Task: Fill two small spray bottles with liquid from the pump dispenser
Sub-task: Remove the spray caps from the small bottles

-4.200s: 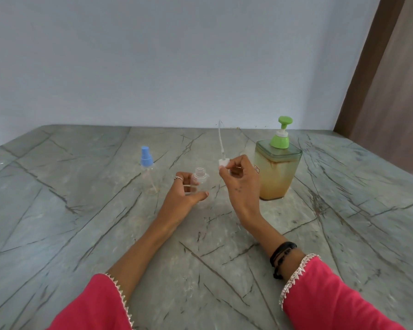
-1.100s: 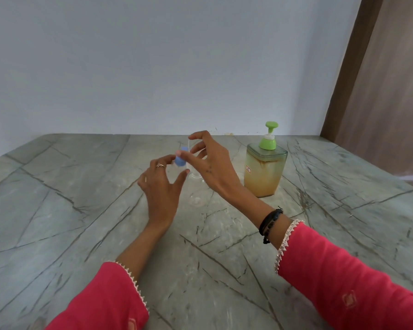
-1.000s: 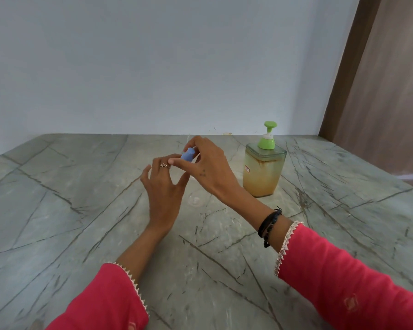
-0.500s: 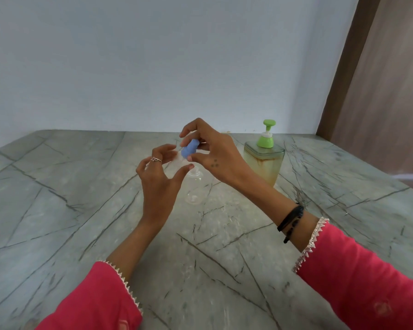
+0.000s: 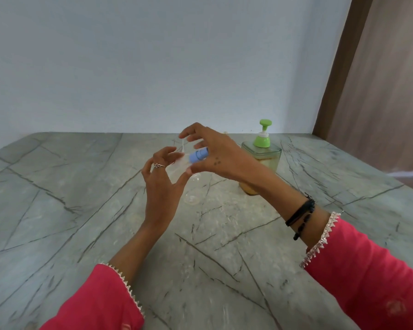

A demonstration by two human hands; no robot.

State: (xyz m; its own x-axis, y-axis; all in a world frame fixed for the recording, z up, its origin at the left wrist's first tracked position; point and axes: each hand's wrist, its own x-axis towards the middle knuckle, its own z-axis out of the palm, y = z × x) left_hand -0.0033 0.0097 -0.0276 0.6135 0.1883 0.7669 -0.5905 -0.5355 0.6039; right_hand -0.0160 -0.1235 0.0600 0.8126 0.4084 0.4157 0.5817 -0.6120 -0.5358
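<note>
My left hand (image 5: 161,186) holds a small clear spray bottle (image 5: 178,166) above the table, tilted with its neck to the right. My right hand (image 5: 215,154) pinches that bottle's blue spray head (image 5: 198,156) between thumb and fingers. Below my hands, a second clear bottle (image 5: 193,190) stands on the table with no cap on it. A thin white tube (image 5: 183,146) shows behind my fingers. The pump dispenser (image 5: 271,154), a clear square jar with a green pump and yellowish liquid, stands to the right, partly hidden by my right wrist.
The table (image 5: 81,210) is grey-green marble with dark veins. A pale wall runs behind it, and a brown curtain (image 5: 379,79) hangs at the right.
Both hands have raised the blue-capped bottle a little and tipped it further onto its side. My right hand has shifted right along the blue head. The capless bottle and the dispenser have not moved.
</note>
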